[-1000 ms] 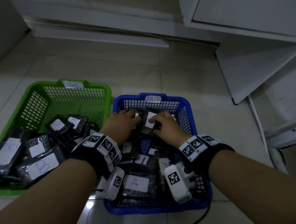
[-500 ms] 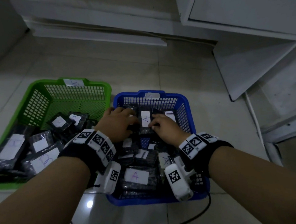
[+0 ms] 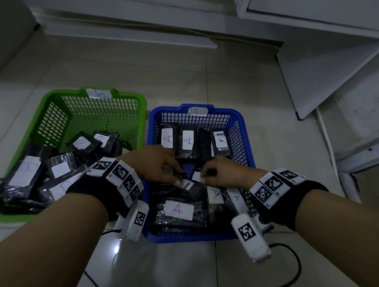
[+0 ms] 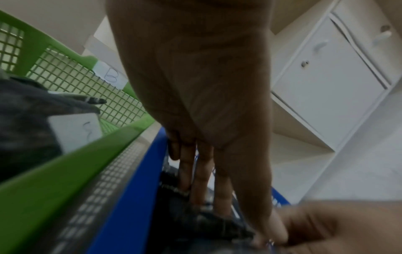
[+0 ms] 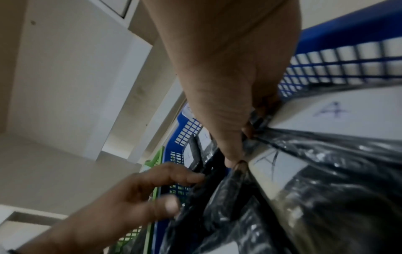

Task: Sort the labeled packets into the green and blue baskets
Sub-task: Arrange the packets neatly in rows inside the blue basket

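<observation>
The green basket (image 3: 52,95) tagged B sits on the left and holds several black packets with white labels. Beside it on the right, the blue basket (image 3: 242,118) tagged A holds several packets marked A. A row of them (image 3: 187,141) stands along its far wall. Both hands are down in the middle of the blue basket. My left hand (image 3: 175,176) and right hand (image 3: 204,177) pinch the same black packet (image 3: 191,187) from opposite sides. In the right wrist view the right hand (image 5: 241,147) pinches black wrapping. The left hand (image 5: 180,190) grips its edge (image 5: 208,197).
The baskets stand side by side on a pale tiled floor (image 3: 188,76). White cabinets (image 3: 325,40) rise at the back right, with a leaning white panel (image 3: 311,84) close to the blue basket. A black cable (image 3: 287,273) loops on the floor at the near right.
Both hands have pulled back from the far row of packets to the middle of the blue basket. That row now shows uncovered, and the hands hold a packet lower down.
</observation>
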Tool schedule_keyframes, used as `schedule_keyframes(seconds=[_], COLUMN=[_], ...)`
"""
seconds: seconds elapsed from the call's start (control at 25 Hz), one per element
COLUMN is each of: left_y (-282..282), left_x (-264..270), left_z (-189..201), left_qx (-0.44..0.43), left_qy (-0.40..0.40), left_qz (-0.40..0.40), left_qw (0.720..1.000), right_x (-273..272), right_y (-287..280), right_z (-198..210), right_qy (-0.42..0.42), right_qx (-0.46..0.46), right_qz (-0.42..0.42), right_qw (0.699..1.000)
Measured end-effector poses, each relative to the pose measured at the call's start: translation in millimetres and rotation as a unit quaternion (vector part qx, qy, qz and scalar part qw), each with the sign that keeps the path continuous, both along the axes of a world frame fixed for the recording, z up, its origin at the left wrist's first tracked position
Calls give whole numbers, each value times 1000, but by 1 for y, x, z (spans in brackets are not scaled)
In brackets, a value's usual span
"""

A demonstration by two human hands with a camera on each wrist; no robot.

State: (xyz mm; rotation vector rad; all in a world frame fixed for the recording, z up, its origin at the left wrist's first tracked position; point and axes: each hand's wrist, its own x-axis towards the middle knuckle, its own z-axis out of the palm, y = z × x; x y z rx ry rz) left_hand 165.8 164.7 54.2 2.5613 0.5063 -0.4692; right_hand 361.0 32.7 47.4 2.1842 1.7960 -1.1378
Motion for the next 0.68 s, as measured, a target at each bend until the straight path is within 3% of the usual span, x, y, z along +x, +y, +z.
schedule_keyframes(seconds=[0.12, 0.24, 0.52, 0.68], left_y=[-13, -19, -21, -25], left_x=[0, 3, 9, 9], left_z=[-4, -7, -7, -11], left_qx=[62, 30, 3, 21], left_qy=[38, 28, 42, 62], left_qz=[-42, -46, -42, -64], left_qw=[996, 998, 998, 996], right_x=[4, 7, -3, -1], right_y=[-2, 5, 6, 10], right_z=[1, 4, -4, -12], right_qy=[2, -25, 27, 52], right_qx=[-1, -15, 8, -32], right_qz=[-49, -92, -192, -185], right_qw=[999, 995, 981, 981])
